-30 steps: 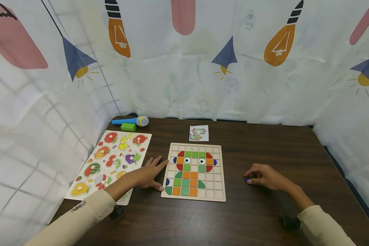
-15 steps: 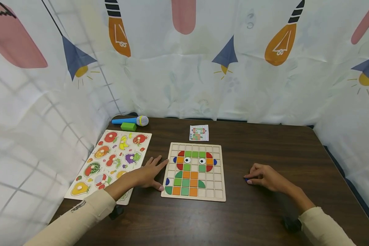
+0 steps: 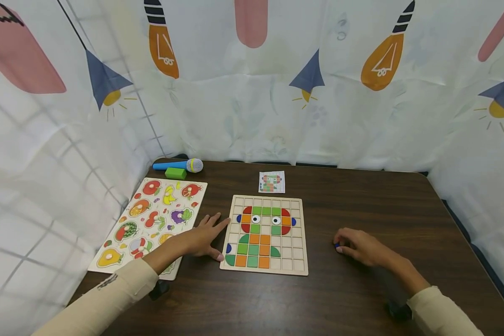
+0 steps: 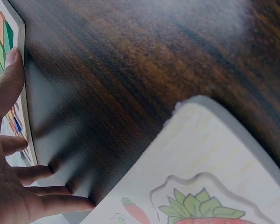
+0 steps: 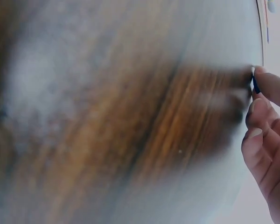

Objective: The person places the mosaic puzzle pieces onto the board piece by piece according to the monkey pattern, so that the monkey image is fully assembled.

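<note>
A square wooden grid board [image 3: 290, 241] lies mid-table, bearing green, orange, red and blue mosaic pieces and two eye pieces. My left hand [image 3: 205, 236] is spread beside it, with the thumb [image 4: 11, 70] touching its near left corner and a finger at its left edge. Well to the right of the board, my right hand [image 3: 361, 246] pinches a small blue mosaic piece [image 3: 336, 245] between thumb and finger, low over the table. In the right wrist view only a sliver of the blue piece [image 5: 255, 85] shows; its full shape is hidden.
On the left lies a fruit puzzle board [image 3: 151, 219], partly under my left forearm. Behind it are a green block [image 3: 175, 174] and a blue toy microphone [image 3: 172, 165]. A small pattern card [image 3: 271, 182] lies beyond the grid board. Curtains surround the table [image 3: 340, 298].
My right hand has turned slightly, its knuckles a little lower, while it keeps the blue piece pinched in about the same place. The left hand and the board have stayed put.
</note>
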`<state>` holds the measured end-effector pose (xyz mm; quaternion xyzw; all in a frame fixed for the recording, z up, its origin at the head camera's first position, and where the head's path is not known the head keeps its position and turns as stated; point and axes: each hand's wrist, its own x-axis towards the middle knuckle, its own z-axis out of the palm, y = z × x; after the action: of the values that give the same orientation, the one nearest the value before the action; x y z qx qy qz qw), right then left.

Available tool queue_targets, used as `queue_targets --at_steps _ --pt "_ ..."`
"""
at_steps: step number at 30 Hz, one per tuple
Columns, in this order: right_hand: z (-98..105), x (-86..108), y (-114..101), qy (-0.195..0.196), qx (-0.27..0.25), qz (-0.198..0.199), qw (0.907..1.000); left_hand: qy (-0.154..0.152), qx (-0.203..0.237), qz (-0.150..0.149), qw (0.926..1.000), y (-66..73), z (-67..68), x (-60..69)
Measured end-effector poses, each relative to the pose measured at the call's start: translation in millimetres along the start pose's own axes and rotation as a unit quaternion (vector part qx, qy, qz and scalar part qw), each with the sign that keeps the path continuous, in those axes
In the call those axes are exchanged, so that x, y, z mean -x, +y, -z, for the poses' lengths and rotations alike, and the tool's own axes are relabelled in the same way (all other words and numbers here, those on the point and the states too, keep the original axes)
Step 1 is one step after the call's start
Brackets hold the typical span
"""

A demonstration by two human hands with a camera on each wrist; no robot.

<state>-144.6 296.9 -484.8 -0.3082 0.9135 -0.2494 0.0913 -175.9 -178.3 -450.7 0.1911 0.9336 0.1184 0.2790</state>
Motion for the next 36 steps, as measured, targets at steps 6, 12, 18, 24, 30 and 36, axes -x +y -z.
queue_targets --at_steps 6,12,18,24,30,36 --pt "-3 0.7 -2 0.007 0.010 -0.011 0.9999 0.001 -0.001 0.000 1.0000 -1.2 -1.2 0.3" --pt "3 -1.0 -6 0.002 0.007 -0.026 0.9996 0.000 0.001 0.000 1.0000 -2.5 -1.0 -0.6" --pt "5 -5.9 -12 0.008 -0.054 -0.020 0.9983 -0.002 0.002 0.005 1.0000 -1.0 -0.4 0.4" --pt "4 -18.4 -20 -0.004 -0.119 -0.021 0.9927 -0.003 0.001 0.005 1.0000 0.2 -0.1 0.6" --pt "2 -40.4 -36 -0.020 -0.134 -0.028 0.9903 -0.001 0.000 0.007 1.0000 -0.3 -0.1 0.5" --pt "-3 -67.4 -56 -0.030 -0.105 -0.015 0.9939 -0.001 0.001 0.006 1.0000 -0.8 -0.3 0.5"
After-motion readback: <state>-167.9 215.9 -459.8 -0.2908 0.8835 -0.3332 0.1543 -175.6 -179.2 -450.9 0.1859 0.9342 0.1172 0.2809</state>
